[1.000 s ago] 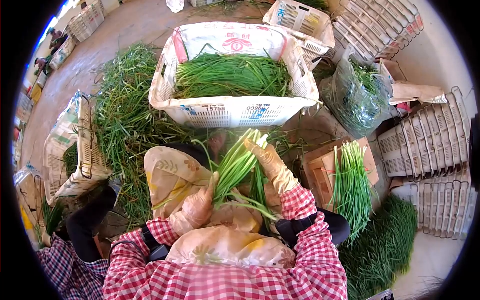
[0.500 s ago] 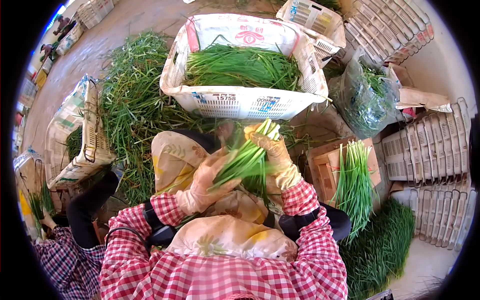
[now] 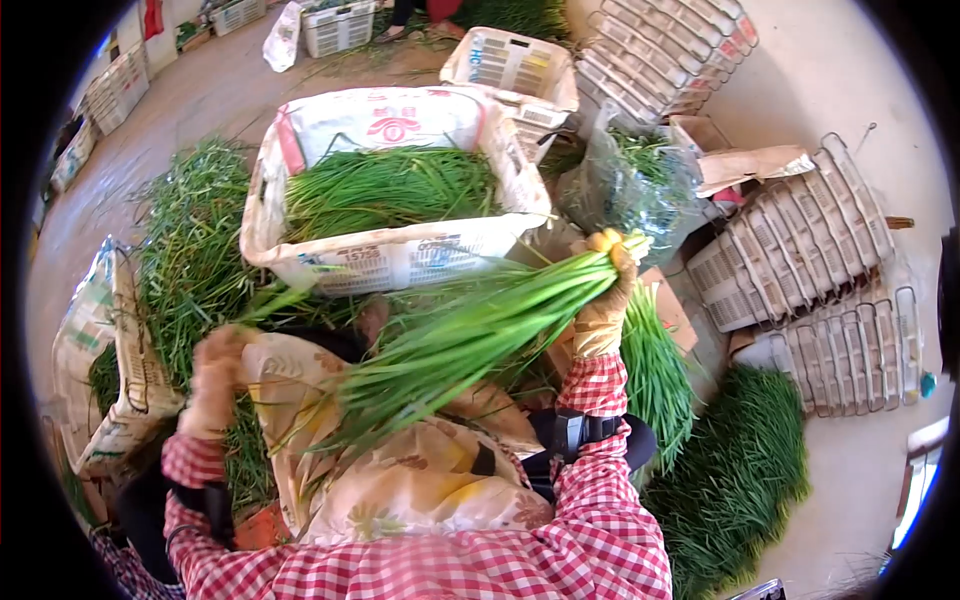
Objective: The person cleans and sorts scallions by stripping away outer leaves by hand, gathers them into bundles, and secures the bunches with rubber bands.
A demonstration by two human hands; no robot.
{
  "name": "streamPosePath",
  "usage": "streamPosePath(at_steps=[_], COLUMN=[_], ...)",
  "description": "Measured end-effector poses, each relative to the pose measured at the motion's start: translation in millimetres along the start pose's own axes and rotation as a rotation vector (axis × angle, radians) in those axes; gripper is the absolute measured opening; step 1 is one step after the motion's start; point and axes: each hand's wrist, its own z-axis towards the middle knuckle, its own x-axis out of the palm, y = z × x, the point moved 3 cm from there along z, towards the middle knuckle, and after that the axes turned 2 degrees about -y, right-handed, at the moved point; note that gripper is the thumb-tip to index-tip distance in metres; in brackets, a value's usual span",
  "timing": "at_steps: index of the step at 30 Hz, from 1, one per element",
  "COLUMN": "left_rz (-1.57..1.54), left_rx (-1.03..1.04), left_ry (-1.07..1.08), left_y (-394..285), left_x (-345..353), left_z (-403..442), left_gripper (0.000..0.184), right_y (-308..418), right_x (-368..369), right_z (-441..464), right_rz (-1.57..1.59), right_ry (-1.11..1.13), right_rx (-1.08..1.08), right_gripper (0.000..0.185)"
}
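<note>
My right hand [image 3: 609, 290], in a pale glove, is closed round the white stem ends of a bunch of long green stalks [image 3: 470, 325]. The leaves slant down to the left over my patterned apron [image 3: 430, 480]. Out to the left, my left hand [image 3: 217, 375] is smeared by motion beside a few loose green leaves [image 3: 275, 302]; its fingers cannot be made out. Beyond the bunch stands a white crate [image 3: 400, 262] with green stalks [image 3: 390, 190] inside. A bundle of stalks [image 3: 655, 375] lies to the right of my right hand.
Loose greens [image 3: 195, 250] are heaped at the left, beside another crate [image 3: 125, 370]. A plastic bag of greens [image 3: 640, 185] and stacked crates [image 3: 800, 240] stand at the right. A large pile of stalks [image 3: 735, 480] lies at lower right. Part of another person [image 3: 440, 12] shows at the top.
My right hand has lifted the bunch up and to the right, so its leaves now stretch out long. My left hand has moved away from it to the left. The view has shifted.
</note>
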Motion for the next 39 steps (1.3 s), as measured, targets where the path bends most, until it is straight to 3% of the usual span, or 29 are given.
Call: streamPosePath(at_steps=[2,4,5,6,8,10,11,14,18,21,23,26,28,29,30,32,34,35,39], left_rz=[0.146,1.266,1.669,1.611,1.495,1.097,0.969,0.978,0.681,0.217,-0.203,-0.558,-0.760,-0.681,-0.603,-0.609,-0.679,-0.633,-0.520], left_rx=[-0.291,-0.350,-0.564,-0.616,-0.720,-0.281,-0.021,0.069,0.268,0.405,0.470,0.159,-0.021,-0.029,-0.036,-0.148,-0.272,-0.295,-0.364], left_ry=[-0.195,-0.128,-0.028,-0.014,0.007,-0.038,-0.082,-0.101,0.076,0.339,0.508,0.652,0.695,0.717,0.743,0.678,0.773,0.768,0.771], left_y=[38,45,12,2,-17,-27,-37,-81,-99,-103,-96,-72,-66,-81,-91,-77,-80,-78,-72], left_x=[-90,-142,-120,-116,-110,-106,-84,-9,84,152,198,251,272,269,266,270,265,263,257], left_z=[-7,-28,-29,-27,-24,-20,-11,28,68,88,103,111,105,99,99,102,100,103,114], left_gripper=[0.051,0.056,0.059,0.056,0.052,0.038,0.036,0.040,0.036,0.052,0.068,0.077,0.082,0.077,0.073,0.058,0.058,0.057,0.044], right_y=[12,2,-9,-3,-2,-5,-7,-16,-43,-62,-71,-82,-78,-72,-83,-82,-78,-75,-83], right_x=[1,15,-52,-43,-32,-21,-26,-13,2,20,33,40,41,50,17,40,53,52,53], right_z=[-6,-1,27,19,10,3,4,-6,-24,-29,-36,-38,-37,-37,-26,-24,-27,-23,-10], right_rz=[0.031,-0.611,-0.728,-0.613,-0.418,-0.423,-0.366,-0.095,0.119,0.181,0.118,-0.061,-0.255,-0.335,-0.390,-0.440,-0.507,-0.598,-0.887], right_ry=[-0.103,-0.322,-0.197,-0.165,0.065,0.016,0.096,0.203,0.137,0.383,0.325,0.274,0.109,0.125,0.153,0.300,0.272,0.353,0.602], right_rx=[-0.071,0.159,-0.002,0.068,-0.036,0.041,0.087,0.169,0.318,0.446,0.467,0.470,0.449,0.430,0.362,0.199,0.089,-0.028,-0.095], right_gripper=[0.021,0.020,0.020,0.026,0.030,0.029,0.029,0.034,0.025,0.024,0.026,0.030,0.034,0.037,0.054,0.073,0.085,0.088,0.098])
